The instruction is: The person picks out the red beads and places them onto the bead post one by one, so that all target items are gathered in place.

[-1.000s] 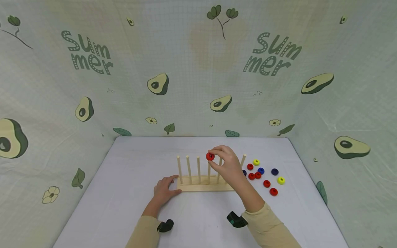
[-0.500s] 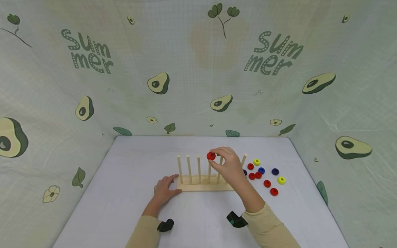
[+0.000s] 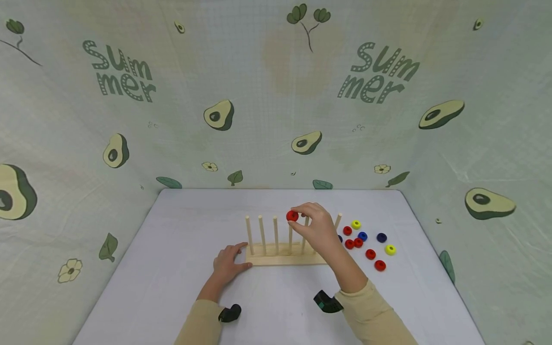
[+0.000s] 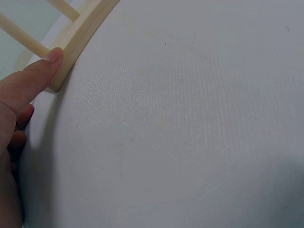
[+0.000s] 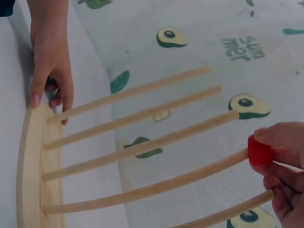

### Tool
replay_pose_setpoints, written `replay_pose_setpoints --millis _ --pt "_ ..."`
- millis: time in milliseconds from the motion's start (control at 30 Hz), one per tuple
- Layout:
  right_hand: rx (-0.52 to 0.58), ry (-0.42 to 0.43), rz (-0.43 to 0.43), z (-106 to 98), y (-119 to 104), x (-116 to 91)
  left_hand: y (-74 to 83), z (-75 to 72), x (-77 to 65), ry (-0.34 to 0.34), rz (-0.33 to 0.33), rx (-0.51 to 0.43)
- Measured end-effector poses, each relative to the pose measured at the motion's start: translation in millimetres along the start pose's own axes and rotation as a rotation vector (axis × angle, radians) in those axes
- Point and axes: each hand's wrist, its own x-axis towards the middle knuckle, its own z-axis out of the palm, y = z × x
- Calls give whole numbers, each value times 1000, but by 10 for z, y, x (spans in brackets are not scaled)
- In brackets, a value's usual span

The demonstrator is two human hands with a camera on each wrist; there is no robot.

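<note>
A pale wooden peg rack with several upright pegs stands on the table. My left hand holds the rack's left end, with the thumb on the near edge and a finger at the far edge. Between thumb and fingertips my right hand pinches a red ring-shaped bead. In the right wrist view the red bead sits at the tip of the fourth peg from the left. Whether the peg tip is inside its hole is hidden. The right hand covers part of the rack's right side.
Loose red beads, yellow beads, a blue bead and dark blue beads lie scattered right of the rack. A patterned cloth hangs behind the white table.
The red bead has tilted from hole facing the camera to lying flatter over the peg tip. My right hand has barely shifted, and the left hand keeps its hold on the rack.
</note>
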Motion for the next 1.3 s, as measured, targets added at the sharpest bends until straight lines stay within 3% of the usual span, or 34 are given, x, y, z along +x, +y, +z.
replay_pose_setpoints --millis 333,600,1300 --pt "-29 -78 127 -47 -67 29 -17 7 2 1 -4 -8" --pt "-23 -68 103 -51 -58 40 -29 1 -5 -5 -3 -10" --pt "-23 -86 142 -55 -75 74 -3 -6 -7 -4 -2 -31"
